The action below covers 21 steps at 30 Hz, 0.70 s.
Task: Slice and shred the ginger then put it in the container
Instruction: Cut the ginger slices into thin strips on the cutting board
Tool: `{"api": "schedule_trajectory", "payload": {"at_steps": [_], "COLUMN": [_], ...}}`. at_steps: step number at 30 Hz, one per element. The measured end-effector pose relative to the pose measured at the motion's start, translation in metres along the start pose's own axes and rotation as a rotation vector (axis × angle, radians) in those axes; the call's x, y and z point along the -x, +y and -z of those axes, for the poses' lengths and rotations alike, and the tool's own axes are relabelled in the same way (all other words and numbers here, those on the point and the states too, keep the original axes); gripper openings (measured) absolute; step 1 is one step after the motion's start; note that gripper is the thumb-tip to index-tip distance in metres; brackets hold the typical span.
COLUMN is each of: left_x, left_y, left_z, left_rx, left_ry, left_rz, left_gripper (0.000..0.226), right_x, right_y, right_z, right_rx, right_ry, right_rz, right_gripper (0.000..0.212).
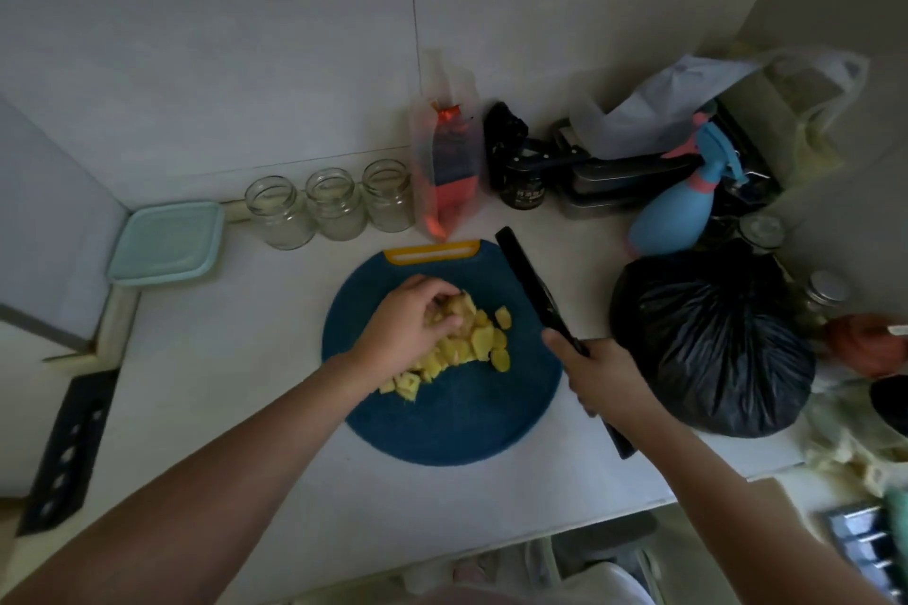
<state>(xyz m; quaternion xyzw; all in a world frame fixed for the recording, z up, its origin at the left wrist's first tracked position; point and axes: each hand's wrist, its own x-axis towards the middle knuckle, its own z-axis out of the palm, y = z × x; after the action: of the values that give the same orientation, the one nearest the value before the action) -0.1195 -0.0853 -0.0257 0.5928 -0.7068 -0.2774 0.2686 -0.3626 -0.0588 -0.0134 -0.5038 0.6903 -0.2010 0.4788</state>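
Head view: dark jar (523, 193) label blurred; left hand (408, 320) grips ginger (483, 340).

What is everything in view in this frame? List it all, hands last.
ginger slices: a pile, yellow, on the cutting board
cutting board: one, blue with yellow handle, in the middle
knife: one, black, at the board's right edge
container: one, pale teal lid, far left
glass jars: three, clear, in a row behind the board
pouch: one, clear with orange, behind the board
spray bottle: one, blue and pink, back right
rubbish bag: one, black, right of the board
left hand: grips ginger slices
right hand: grips the knife handle
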Motion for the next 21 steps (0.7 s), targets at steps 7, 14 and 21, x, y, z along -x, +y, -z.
{"api": "schedule_trajectory", "payload": {"at_steps": [7,14,21], "left_x": [0.071,0.104,0.111], "left_y": [-0.051,-0.059,-0.059], "left_z": [0.041,0.038,0.006], "left_rx": [0.151,0.27,0.209], "left_ry": [0.349,0.64,0.464], "left_rz": [0.251,0.392,0.299], "left_gripper": [0.03,0.024,0.03], "right_x": [0.03,0.036,0.024], "right_y": [-0.025,-0.014,-0.002], "right_z": [-0.053,-0.103,-0.107], "right_rx": [-0.057,0.14,0.204], "right_ry": [-0.417,-0.593,-0.358], "right_rz": [-0.108,-0.086,-0.046], "right_gripper": [0.06,0.066,0.065]}}
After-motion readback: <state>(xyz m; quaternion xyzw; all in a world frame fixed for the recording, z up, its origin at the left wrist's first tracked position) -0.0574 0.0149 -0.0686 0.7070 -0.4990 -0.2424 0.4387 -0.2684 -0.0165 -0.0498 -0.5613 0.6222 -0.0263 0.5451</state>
